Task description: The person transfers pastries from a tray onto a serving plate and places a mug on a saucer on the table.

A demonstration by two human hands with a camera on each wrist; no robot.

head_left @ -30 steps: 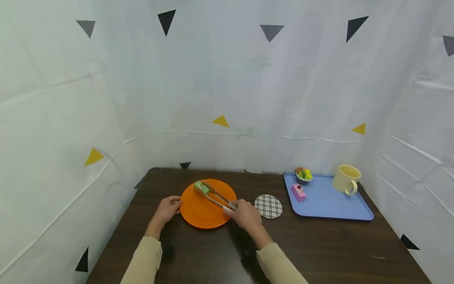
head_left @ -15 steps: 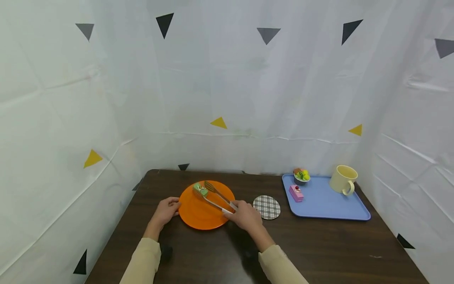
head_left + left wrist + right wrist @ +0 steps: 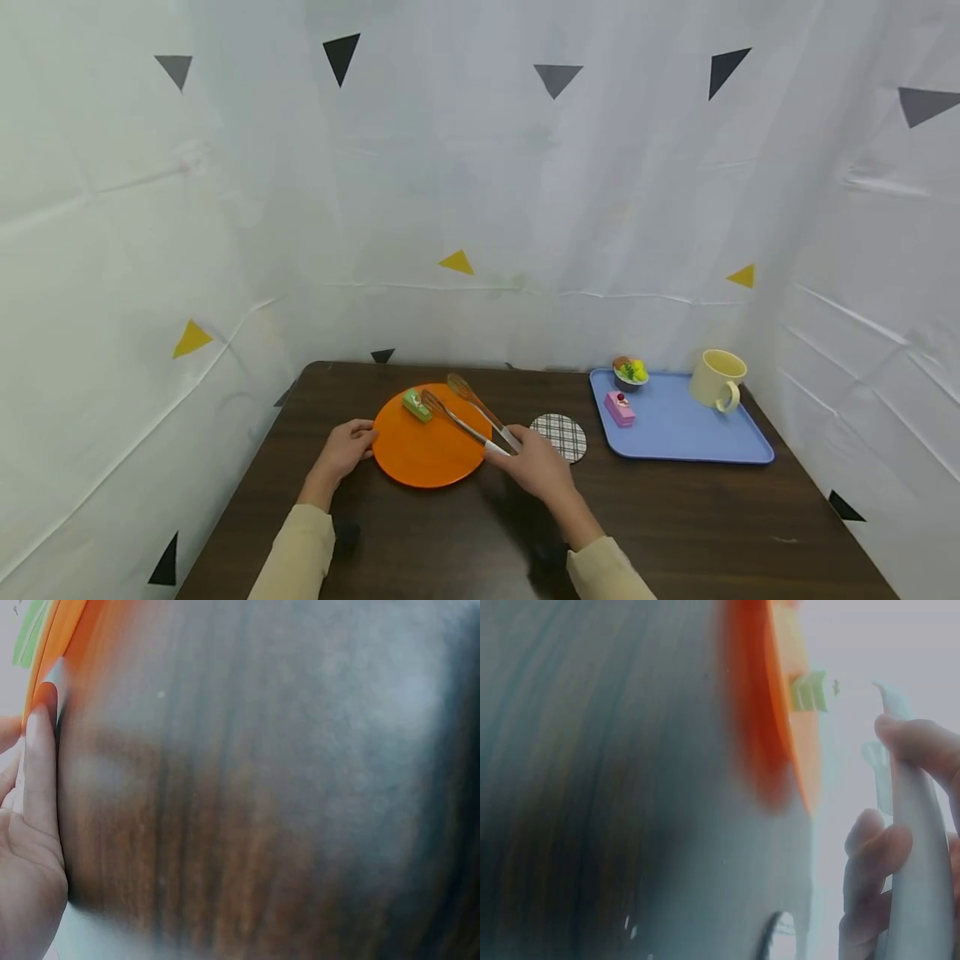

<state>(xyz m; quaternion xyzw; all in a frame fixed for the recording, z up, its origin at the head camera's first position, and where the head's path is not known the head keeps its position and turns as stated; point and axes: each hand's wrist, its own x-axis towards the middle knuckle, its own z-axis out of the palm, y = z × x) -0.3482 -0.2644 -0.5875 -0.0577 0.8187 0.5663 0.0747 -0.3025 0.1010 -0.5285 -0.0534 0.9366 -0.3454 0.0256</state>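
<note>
Tongs (image 3: 467, 427), slender and shiny with pale smooth handles, sit between the thumb and curled fingers of your right hand (image 3: 538, 467). Their rounded, brownish tips stand spread above the far side of the orange plate (image 3: 427, 465). One tip is just beside the green cake (image 3: 417, 406); you cannot tell whether they touch. Your left hand (image 3: 343, 454) pinches the plate's left rim. The plate is round, smooth and glossy; the cake on it is a small block with a pale topping. Near your right hand lies a round plaid coaster (image 3: 564, 437), and beyond it a blue rectangular tray (image 3: 690, 442) with rounded corners and a raised edge, bearing a pink cake (image 3: 620, 409), a filled dark cup (image 3: 630, 377) and a cream mug (image 3: 712, 379). Dark wood-grained table (image 3: 420, 554) stretches broadly between you and the plate; its far edge adjoins white sheeting (image 3: 600, 192).
</note>
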